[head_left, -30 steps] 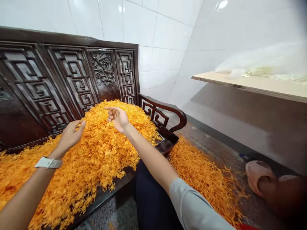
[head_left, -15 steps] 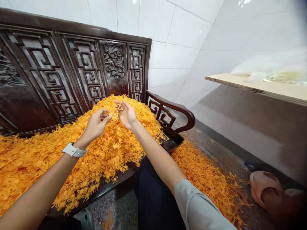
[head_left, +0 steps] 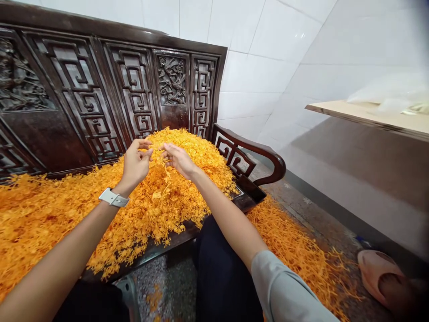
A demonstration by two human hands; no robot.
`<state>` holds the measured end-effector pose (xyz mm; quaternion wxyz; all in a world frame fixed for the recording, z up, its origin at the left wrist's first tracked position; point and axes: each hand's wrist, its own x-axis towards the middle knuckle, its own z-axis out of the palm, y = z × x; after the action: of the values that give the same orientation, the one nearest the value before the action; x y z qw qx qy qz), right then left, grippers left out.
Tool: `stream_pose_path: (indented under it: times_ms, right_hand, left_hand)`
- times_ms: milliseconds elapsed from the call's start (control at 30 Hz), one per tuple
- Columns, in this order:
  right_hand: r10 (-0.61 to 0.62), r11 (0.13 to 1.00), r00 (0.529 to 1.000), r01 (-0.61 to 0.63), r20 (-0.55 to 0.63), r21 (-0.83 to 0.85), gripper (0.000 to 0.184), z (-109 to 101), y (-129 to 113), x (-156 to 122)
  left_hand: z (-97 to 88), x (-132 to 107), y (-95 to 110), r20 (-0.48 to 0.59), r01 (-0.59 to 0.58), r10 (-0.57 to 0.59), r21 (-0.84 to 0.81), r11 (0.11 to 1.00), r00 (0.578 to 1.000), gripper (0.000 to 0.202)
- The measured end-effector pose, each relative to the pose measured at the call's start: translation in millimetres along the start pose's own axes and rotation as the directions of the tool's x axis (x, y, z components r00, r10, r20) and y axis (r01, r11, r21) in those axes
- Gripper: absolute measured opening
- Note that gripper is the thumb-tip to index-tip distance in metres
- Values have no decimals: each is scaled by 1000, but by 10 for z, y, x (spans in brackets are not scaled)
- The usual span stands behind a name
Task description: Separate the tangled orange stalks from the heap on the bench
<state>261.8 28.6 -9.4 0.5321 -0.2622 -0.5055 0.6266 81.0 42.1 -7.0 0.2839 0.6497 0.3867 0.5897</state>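
Note:
My left hand (head_left: 136, 162), with a pale watch (head_left: 114, 197) on its wrist, is raised over the heap with thumb and fingers curled toward each other. What lies between its fingertips blends with the orange behind it. Facing it closely, my right hand (head_left: 181, 161) has its fingers bent in a pinch around a thin, branching orange plastic stem (head_left: 167, 179), which dangles below the fingers. Under both hands spreads a big heap of small orange plastic flower-like pieces (head_left: 114, 214), covering the seat of a dark carved wooden bench (head_left: 134, 44).
The bench's curved armrest (head_left: 268, 156) stands to the right of the heap. More orange stems (head_left: 284, 232) lie on the floor beyond it. A wooden board (head_left: 362, 114) bearing clear plastic bags juts out at right, above a pink slipper (head_left: 378, 273). White tiles cover the walls.
The view has shifted slightly left. The right hand's fingers, spread upward before, are now bent in and point toward the left hand. The left hand's fingertips have risen slightly.

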Motion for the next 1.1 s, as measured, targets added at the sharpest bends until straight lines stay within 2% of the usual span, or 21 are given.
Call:
stream_pose_path:
  times_ms: [133, 267, 400, 467, 533, 600, 667, 767, 933, 1000, 1100]
  right_hand:
    - [-49, 997, 999, 50, 13, -54, 28, 25, -13, -57]
    - [-70, 996, 997, 69, -13, -58, 20, 46, -7, -88]
    - [-67, 997, 996, 69, 55, -39, 16, 76, -6, -102]
    - [-86, 993, 993, 93, 85, -75, 25, 104, -7, -113]
    - [-136, 979, 985, 150, 105, -141, 36, 139, 0, -125]
    - [-197, 951, 973, 220, 123, -219, 40, 174, 22, -130]
    - [-239, 923, 963, 265, 123, -281, 35, 201, 60, -119]
    - [-252, 914, 966, 259, 64, -311, 20, 208, 125, -70]
    - [-300, 914, 954, 282, -16, -293, 7, 124, 191, 44]
    - [-289, 921, 955, 256, -73, -294, 6, 70, 207, 85]
    - [-218, 941, 965, 167, -148, -293, 9, 0, 227, 135]
  left_hand:
    - [8, 6, -50, -28, 9, -11, -74, 997, 1000, 16]
    - [46, -18, -68, -50, 86, -95, -156, 984, 994, 4]
    - [54, 19, -60, -167, 120, -165, -254, 960, 972, 11]
    - [42, 61, -75, -224, 161, -241, -323, 933, 944, 14]
    - [27, 91, -105, -233, 244, -349, -382, 891, 908, 18]
    - [14, 93, -137, -192, 319, -429, -426, 847, 883, 20]
    - [2, 72, -154, -101, 371, -460, -454, 810, 882, 20]
    - [-22, 31, -141, 72, 439, -459, -456, 774, 885, 23]
    - [-97, 10, -63, 291, 493, -403, -401, 773, 868, 12]
    - [-115, 7, -42, 340, 492, -376, -384, 781, 862, 14]
    - [-95, -13, -36, 344, 472, -362, -329, 818, 867, 19]
